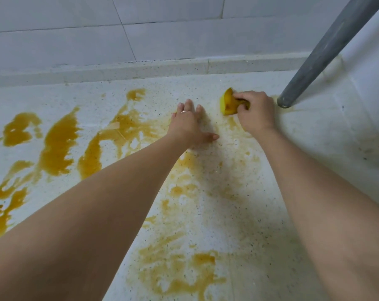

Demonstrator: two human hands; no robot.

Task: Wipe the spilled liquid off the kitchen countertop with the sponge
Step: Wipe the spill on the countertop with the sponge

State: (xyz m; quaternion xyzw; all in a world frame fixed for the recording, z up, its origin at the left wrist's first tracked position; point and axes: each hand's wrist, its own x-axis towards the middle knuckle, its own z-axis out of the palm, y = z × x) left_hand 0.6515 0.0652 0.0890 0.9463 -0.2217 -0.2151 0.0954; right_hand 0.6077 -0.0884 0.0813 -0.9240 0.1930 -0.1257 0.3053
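Two bare hands are down on the counter here, both arms reaching in from the bottom of the shot. The right hand [256, 111] has its fingers curled tight around the sponge [229, 102], squeezing it against the countertop [327, 135] near the back right corner, just beside the foot of a grey pole [327, 51] that slants up out of frame. The sponge is yellow, scrunched and folded under the grip, and soaked a darker orange-brown where the fingers dig in; only its left end pokes out from under the hand. The left hand [189, 124] is flat on the counter just beside it, fingers straight and spread, thumb sticking out to the right, with a thin ring [184, 112] on one finger. The spilled liquid [58, 146] is an amber-brown mess: thick, dark puddles and streaks to the left of the left arm, and paler, smeary, half-wiped patches between the two arms and down toward the front edge. The counter itself is white with little dark specks, with a low raised lip along the back and a grey tiled wall [162, 29] above that. Some faint brownish staining shows around the pole's foot too.
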